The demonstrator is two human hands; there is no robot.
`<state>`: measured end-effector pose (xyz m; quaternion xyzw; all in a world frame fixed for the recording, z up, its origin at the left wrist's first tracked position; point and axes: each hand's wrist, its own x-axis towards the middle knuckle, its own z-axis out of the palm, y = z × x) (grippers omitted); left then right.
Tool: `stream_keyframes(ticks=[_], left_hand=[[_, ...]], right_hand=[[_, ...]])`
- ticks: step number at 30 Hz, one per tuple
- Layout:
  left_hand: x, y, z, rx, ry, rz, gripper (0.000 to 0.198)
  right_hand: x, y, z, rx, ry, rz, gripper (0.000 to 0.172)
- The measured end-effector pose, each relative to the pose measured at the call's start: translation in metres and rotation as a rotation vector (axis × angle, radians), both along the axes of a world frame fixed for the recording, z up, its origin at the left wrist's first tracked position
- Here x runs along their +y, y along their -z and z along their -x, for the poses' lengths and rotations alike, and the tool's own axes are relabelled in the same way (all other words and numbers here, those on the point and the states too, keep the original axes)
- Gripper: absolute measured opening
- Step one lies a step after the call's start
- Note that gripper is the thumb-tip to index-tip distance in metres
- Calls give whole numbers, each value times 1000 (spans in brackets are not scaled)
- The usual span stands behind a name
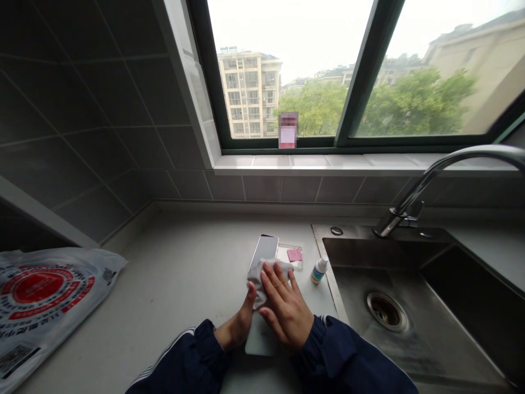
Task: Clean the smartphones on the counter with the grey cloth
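Note:
A phone [264,251] lies on the counter with its grey glossy face up, its lower part covered by a crumpled pale cloth [258,279]. My right hand [285,306] presses this cloth onto the phone, fingers stretched along it. My left hand [238,326] rests at the phone's near left side, thumb pointing up beside the cloth; its other fingers are hidden. Below the cloth, between both hands, a pale flat surface [258,342] shows; whether it belongs to the phone I cannot tell. Just right of the phone lies a clear case [298,266] with a pink piece [294,255] on it.
A small white-capped spray bottle [319,271] stands right of my right hand, near the steel sink [353,279]. A chrome faucet [422,186] arches over the sink. At the left lies a printed plastic bag [53,295]. The window sill [320,162] runs behind the counter [184,273].

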<state>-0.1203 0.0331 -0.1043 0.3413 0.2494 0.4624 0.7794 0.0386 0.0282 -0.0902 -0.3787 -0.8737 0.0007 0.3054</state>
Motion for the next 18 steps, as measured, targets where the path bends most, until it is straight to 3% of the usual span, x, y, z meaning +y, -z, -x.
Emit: stream_keyframes(ticks=[4, 8, 12, 18], left_hand=[[-1, -9, -1, 0, -62, 92, 53], [1, -5, 0, -52, -75, 109, 51], [4, -5, -1, -152, 4, 170, 64], [4, -20, -3, -217, 97, 301, 86]], right_hand=[[-7, 0, 3, -56, -55, 12, 61], [-10, -1, 3, -92, -76, 34, 62], [-11, -2, 3, -122, -95, 53, 63], [-14, -2, 4, -109, -124, 90, 63]])
